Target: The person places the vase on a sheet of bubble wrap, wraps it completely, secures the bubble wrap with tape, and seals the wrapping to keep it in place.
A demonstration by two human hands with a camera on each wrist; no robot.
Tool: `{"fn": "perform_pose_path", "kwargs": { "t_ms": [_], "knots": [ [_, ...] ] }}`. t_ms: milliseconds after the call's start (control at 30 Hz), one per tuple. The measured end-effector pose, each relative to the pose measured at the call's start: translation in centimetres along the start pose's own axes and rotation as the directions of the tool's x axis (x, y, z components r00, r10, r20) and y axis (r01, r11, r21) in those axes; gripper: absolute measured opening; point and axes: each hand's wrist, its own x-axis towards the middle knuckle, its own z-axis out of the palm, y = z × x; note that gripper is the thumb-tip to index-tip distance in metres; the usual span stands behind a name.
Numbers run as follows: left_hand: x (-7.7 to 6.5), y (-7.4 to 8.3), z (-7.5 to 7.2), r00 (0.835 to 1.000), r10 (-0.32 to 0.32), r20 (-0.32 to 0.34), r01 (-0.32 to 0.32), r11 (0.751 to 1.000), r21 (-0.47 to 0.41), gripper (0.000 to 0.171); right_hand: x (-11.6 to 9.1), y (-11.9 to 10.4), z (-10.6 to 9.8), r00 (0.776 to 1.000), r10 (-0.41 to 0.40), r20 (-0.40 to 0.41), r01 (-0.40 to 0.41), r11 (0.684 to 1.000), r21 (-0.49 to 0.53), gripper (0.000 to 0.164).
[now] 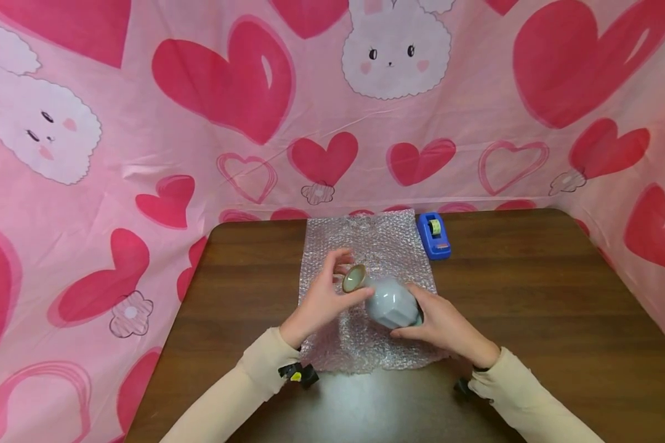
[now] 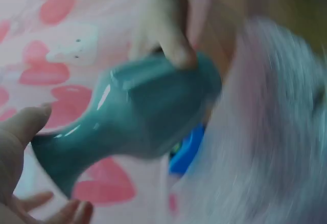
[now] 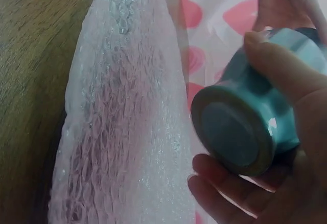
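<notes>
Gripped near its base (image 3: 230,134) by my right hand (image 1: 443,320), the glossy blue-green vase (image 1: 390,304) lies on its side above the sheet of bubble wrap (image 1: 377,252), its mouth (image 1: 354,279) towards my left. I have the right thumb on one side of the lower body and the fingers round the other. My left hand (image 1: 327,304) is a looser matter: its fingers and thumb are spread in a curve about the flared mouth, without closing on it, and I cannot tell whether any fingertip touches the rim.

I take the step in hand to be handling the vase over the wrap, with the right hand bearing the weight. To my mind the next move calls for keeping that hold firm, since the glaze looks slick, and for the left hand to support the narrow neck before the right grip loosens.

Both forearms reach in from the near side of the table (image 1: 532,295), the cream sleeves (image 1: 526,394) angled inward so that my hands face each other across the vase. Beyond them, just beside the wrap's far right corner, stands a blue tape dispenser (image 1: 438,246).
</notes>
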Motion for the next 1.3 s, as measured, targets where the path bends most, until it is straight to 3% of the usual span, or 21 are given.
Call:
{"fn": "perform_pose_path", "kwargs": {
  "t_ms": [33,67,100,167,233,267,333,400,533,600,667,733,967,1200,1300],
  "knots": [
    [-0.1,0.1,-0.3,0.998,0.06,-0.003,-0.059,0.994,0.093,0.077,0.0,0.0,0.0,1.0,-0.001,-0.002,0.001,1.0,-0.027,0.088],
    [-0.1,0.3,-0.5,0.992,0.126,0.001,-0.124,0.971,0.203,0.077,0.0,-0.1,0.0,1.0,0.003,-0.006,-0.004,0.999,-0.053,0.088],
    [-0.1,0.5,-0.6,0.982,0.19,0.017,-0.186,0.931,0.316,0.076,0.0,-0.2,-0.1,1.0,0.0,-0.012,-0.001,0.997,-0.079,0.088],
    [-0.1,1.1,-0.8,0.953,0.295,0.071,-0.287,0.801,0.525,0.07,0.0,-0.4,-0.1,1.0,0.003,-0.024,-0.007,0.991,-0.131,0.089],
    [-0.2,1.4,-0.8,0.933,0.331,0.14,-0.333,0.653,0.68,0.065,0.0,-0.5,-0.1,0.999,-0.009,-0.033,0.003,0.984,-0.179,0.088],
    [-0.2,1.5,-0.7,0.93,0.326,0.169,-0.341,0.594,0.728,0.062,0.0,-0.6,-0.1,0.999,-0.017,-0.037,0.009,0.98,-0.2,0.088],
    [-0.3,1.6,-0.5,0.932,0.294,0.213,-0.342,0.511,0.789,0.057,0.0,-0.7,-0.1,0.999,-0.032,-0.04,0.022,0.971,-0.236,0.088],
    [-0.5,1.3,-0.2,0.936,0.255,0.243,-0.337,0.455,0.824,0.054,0.0,-0.8,0.0,0.998,-0.042,-0.041,0.029,0.963,-0.268,0.088],
    [-1.0,0.6,0.2,0.933,0.22,0.283,-0.348,0.368,0.862,0.047,-0.1,-0.9,0.2,0.999,-0.041,-0.035,0.029,0.953,-0.3,0.087],
    [-1.2,0.2,0.3,0.93,0.217,0.296,-0.356,0.337,0.871,0.044,-0.1,-1.0,0.2,0.999,-0.039,-0.027,0.029,0.952,-0.304,0.086],
    [-1.3,0.0,0.4,0.927,0.21,0.311,-0.366,0.327,0.871,0.043,-0.1,-1.0,0.2,0.999,-0.04,-0.017,0.032,0.952,-0.304,0.085],
    [-1.2,-0.3,0.4,0.923,0.201,0.329,-0.38,0.334,0.863,0.042,0.0,-1.1,0.2,0.999,-0.039,-0.007,0.035,0.952,-0.305,0.083],
    [-1.3,-1.7,-0.1,0.915,0.159,0.371,-0.401,0.456,0.795,0.039,0.1,-1.4,0.3,0.998,-0.032,0.045,0.045,0.949,-0.312,0.082],
    [-2.1,-3.0,-0.8,0.907,0.224,0.356,-0.42,0.482,0.769,0.039,-0.1,-1.3,0.4,0.994,-0.051,0.101,0.08,0.951,-0.299,0.08],
    [-2.5,-3.5,-1.0,0.913,0.232,0.337,-0.409,0.508,0.758,0.04,-0.2,-1.4,0.4,0.991,-0.061,0.119,0.091,0.958,-0.271,0.078]
  ]
}}
